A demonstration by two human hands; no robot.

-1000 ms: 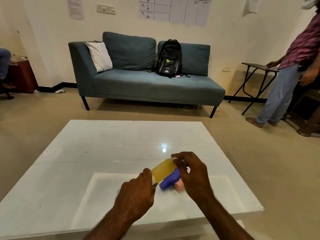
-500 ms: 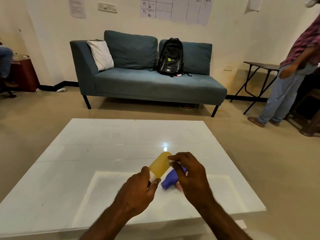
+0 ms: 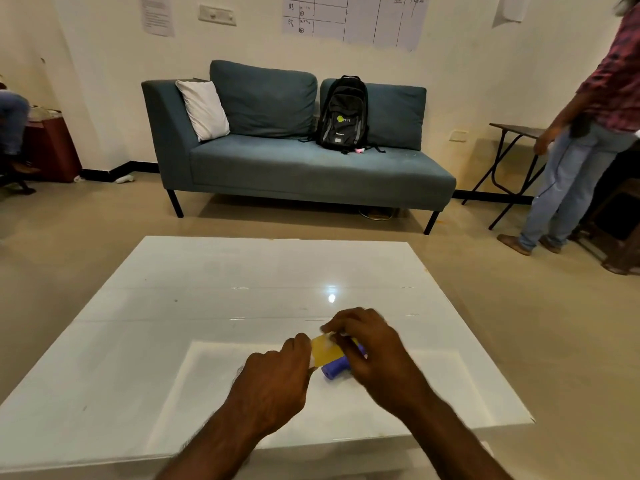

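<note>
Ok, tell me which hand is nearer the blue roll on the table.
Right. The right hand overlaps the blue roll, hiding its right end; the left hand sits just left of it, a small gap between. Both pinch the yellow piece.

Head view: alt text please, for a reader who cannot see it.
Both hands hold a small yellow object over a glossy white table, the left hand at its lower end, the right hand pinching its top. A purple cylinder lies on the table under the right hand; a teal sofa with a black backpack stands behind.
</note>
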